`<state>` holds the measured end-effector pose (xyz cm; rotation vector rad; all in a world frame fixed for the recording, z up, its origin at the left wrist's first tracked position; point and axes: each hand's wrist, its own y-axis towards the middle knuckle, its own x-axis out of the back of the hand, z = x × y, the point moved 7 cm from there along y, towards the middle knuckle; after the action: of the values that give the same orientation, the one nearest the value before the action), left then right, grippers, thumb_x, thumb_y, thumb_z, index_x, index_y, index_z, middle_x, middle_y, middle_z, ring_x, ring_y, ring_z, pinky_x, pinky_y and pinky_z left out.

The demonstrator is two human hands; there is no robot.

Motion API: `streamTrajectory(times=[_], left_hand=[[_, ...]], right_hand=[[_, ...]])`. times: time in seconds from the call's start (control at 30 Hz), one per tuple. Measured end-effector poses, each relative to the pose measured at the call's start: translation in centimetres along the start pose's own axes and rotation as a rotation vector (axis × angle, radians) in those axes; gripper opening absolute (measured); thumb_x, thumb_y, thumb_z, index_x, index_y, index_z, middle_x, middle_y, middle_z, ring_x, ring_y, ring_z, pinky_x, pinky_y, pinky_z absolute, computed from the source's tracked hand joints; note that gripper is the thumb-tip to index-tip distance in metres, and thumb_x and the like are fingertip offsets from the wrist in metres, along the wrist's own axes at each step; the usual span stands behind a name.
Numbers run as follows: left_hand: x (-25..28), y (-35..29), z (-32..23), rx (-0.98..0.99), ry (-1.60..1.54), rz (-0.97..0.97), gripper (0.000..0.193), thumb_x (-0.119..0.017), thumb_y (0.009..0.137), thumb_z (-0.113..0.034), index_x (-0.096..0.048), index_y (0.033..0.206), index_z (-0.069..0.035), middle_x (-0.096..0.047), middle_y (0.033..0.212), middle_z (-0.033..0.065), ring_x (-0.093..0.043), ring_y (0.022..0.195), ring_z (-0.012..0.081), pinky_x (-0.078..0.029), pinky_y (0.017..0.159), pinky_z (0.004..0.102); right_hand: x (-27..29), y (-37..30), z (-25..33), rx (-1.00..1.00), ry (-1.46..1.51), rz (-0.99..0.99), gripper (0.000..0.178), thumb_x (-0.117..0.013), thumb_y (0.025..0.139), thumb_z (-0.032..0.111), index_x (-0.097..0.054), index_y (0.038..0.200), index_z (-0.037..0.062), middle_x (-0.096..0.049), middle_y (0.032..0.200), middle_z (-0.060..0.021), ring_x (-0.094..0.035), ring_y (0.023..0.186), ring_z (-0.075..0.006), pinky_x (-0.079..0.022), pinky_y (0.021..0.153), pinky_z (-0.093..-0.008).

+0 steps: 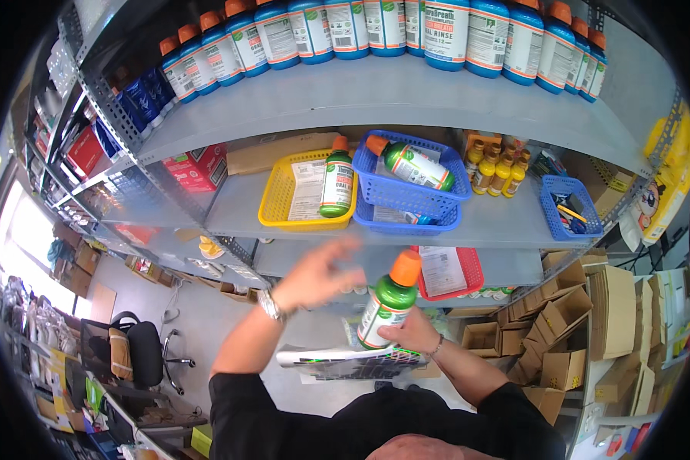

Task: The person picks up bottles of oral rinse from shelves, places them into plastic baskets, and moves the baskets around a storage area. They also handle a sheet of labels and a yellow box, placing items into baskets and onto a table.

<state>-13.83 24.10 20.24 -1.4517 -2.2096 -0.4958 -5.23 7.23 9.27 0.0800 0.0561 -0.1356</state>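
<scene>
My right hand (415, 333) is wrapped around a green mouthwash bottle (385, 313) with an orange cap, held tilted in front of the shelves. My left hand (323, 274) hangs left of the bottle, apart from it, its fingers spread and slightly blurred, holding nothing. Just below the bottle is a flat, dark-patterned sheet or package with a white edge (349, 363); what supports it is hidden. On the middle shelf a yellow basket (274, 201) holds a paper slip and a similar green bottle (336, 182). Another green bottle (419, 166) lies tilted in the upper of two stacked blue baskets (406, 193).
Blue mouthwash bottles (350, 31) line the top shelf. Small yellow bottles (498, 172) and a small blue basket (573, 208) sit at the middle shelf's right. A red basket (468, 270) with paper stands lower. Cardboard boxes (560, 326) crowd the right; an office chair (147, 353) stands left.
</scene>
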Motion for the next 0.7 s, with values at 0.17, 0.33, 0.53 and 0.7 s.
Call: streamTrajectory(times=[0.17, 0.33, 0.53, 0.7], left_hand=[[-3.8, -5.3, -0.5, 0.04, -0.047, -0.039, 0.094, -0.083, 0.078, -0.041, -0.033, 0.148, -0.002, -0.056, 0.135, 0.0195, -0.061, 0.119, 0.0263, -0.049, 0.099, 0.0402], [2.1, -3.9, -0.4, 0.006, -0.292, -0.284, 0.081, -0.079, 0.085, -0.018, -0.03, 0.148, 0.0, -0.055, 0.133, 0.0134, -0.055, 0.124, 0.0216, -0.045, 0.105, 0.0391], [14.0, 3.5, 1.7, -0.045, 0.167, -0.76, 0.077, -0.077, 0.085, -0.024, -0.035, 0.145, 0.002, -0.062, 0.124, 0.0166, -0.059, 0.117, 0.0225, -0.048, 0.099, 0.0363], [16.4, 10.1, 10.5, 0.343, 0.536, -0.691, 0.083, -0.073, 0.085, -0.047, -0.041, 0.143, 0.003, -0.063, 0.126, 0.0232, -0.062, 0.116, 0.031, -0.048, 0.098, 0.0387]], right_hand=[[-2.8, 3.9, 1.8, 0.131, -0.134, 0.2, 0.076, -0.079, 0.084, 0.031, -0.037, 0.142, 0.0047, -0.057, 0.132, -0.0138, -0.057, 0.121, -0.0244, -0.045, 0.102, -0.0383], [-1.0, 3.8, 4.9, 0.077, -0.308, 0.148, 0.096, -0.081, 0.078, 0.04, -0.028, 0.149, 0.0027, -0.058, 0.135, -0.0165, -0.055, 0.127, -0.0338, -0.043, 0.105, -0.0401], [5.6, -3.0, 0.3, 0.03, -0.492, 0.009, 0.093, -0.08, 0.08, 0.037, -0.028, 0.149, 0.0033, -0.062, 0.131, -0.0138, -0.056, 0.125, -0.0325, -0.044, 0.103, -0.0404], [9.2, -8.9, -4.3, -0.172, -0.506, -0.07, 0.087, -0.08, 0.081, 0.03, -0.032, 0.149, 0.0039, -0.066, 0.124, -0.0054, -0.056, 0.087, -0.0172, -0.046, 0.073, -0.0285]])
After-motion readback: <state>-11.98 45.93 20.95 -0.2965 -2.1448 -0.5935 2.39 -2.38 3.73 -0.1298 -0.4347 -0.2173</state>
